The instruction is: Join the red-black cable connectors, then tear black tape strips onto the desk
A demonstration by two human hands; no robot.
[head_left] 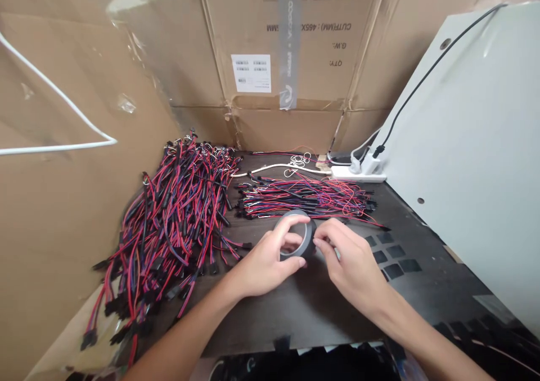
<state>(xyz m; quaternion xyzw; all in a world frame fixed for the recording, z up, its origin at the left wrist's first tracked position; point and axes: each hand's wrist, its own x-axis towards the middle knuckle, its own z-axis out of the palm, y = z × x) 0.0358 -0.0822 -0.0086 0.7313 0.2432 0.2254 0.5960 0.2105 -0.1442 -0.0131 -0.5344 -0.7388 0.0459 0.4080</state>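
Note:
A roll of dark tape [308, 240] is held up over the table, with my left hand [270, 254] wrapped round it, some fingers through its ring and the thumb at its lower edge. Just right of the roll, my right hand [348, 257] is closed in a pinch at the roll's outer side, where the tape's end seems to be; the fingertips cover most of it. Several cut black tape squares [395, 251] lie on the table to the right of my right hand. Beyond the roll lies a row of red and black wire leads [304, 196].
A large heap of red, blue and black wires with connectors [177, 206] covers the left side. A white power strip [343, 173] with plugs stands at the back right. Cardboard [253, 128] walls the back and left; a pale panel [476, 128] bounds the right.

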